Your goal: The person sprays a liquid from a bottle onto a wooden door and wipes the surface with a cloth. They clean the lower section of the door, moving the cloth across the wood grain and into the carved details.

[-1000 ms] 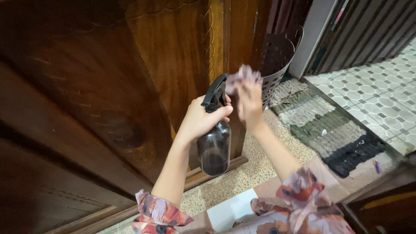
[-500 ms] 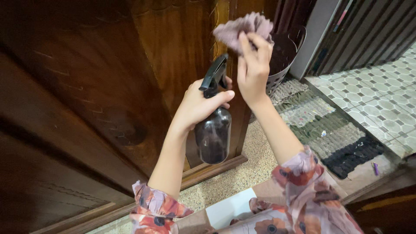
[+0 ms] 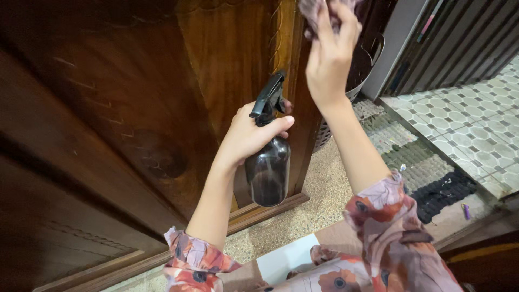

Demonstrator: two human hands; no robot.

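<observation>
My left hand (image 3: 250, 135) grips the neck of a dark spray bottle (image 3: 267, 167) with a black trigger head (image 3: 270, 97), held upright close to a carved dark wooden door (image 3: 135, 108). My right hand (image 3: 330, 51) is raised near the top edge of the view, pressing a crumpled mauve cloth (image 3: 314, 13) against the door's vertical edge (image 3: 292, 48). Part of the cloth is cut off by the frame. Both forearms are bare, with floral sleeves at the bottom.
A dark perforated plastic basket (image 3: 363, 65) stands behind my right arm. Grey and black woven mats (image 3: 427, 173) lie on the speckled floor, patterned tiles (image 3: 476, 130) lie to the right. A white sheet (image 3: 284, 259) lies near my body.
My right hand has risen with the cloth, from beside the bottle's trigger up along the door's edge to the top of the view. The left hand and bottle stayed nearly still.
</observation>
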